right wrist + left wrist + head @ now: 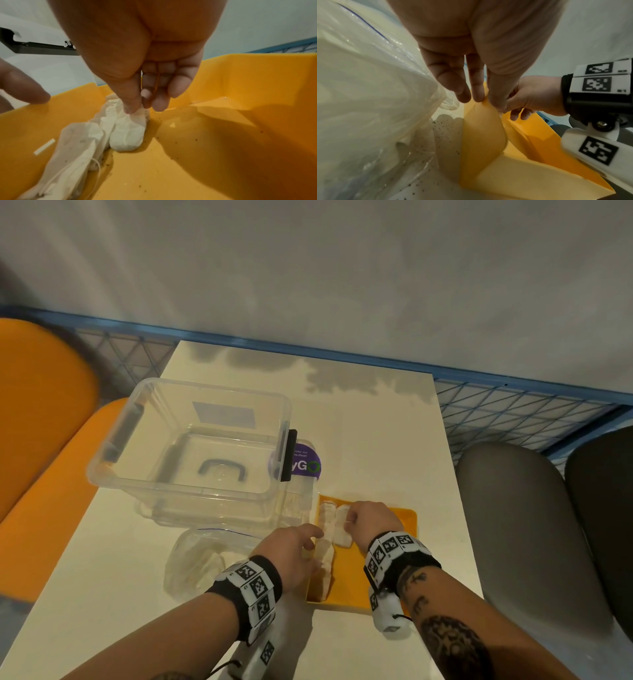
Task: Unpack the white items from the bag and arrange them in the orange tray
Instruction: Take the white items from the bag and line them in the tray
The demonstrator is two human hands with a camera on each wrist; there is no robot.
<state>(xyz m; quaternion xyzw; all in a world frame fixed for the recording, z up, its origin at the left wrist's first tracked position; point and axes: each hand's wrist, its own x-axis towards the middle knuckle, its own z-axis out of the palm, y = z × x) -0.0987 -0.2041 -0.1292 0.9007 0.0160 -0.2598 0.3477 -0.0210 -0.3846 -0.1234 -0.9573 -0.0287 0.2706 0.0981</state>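
Observation:
The orange tray (380, 577) lies on the table in front of me. Several white pouches (325, 563) lie in a row along its left side. My right hand (349, 522) pinches the top of one white pouch (128, 132) between thumb and fingers, and the pouch's lower end rests on the tray floor beside the others (77, 148). My left hand (485, 100) pinches the tray's left wall (481, 135) between thumb and fingers. The clear zip bag (205, 559) lies left of the tray with more white items inside.
A clear plastic bin (191, 440) stands behind the bag and tray. An orange chair (44, 440) sits at the left and grey chairs (524, 525) at the right. Dark specks dot the tray floor (205, 155). A wall and blue mesh border the table's far edge.

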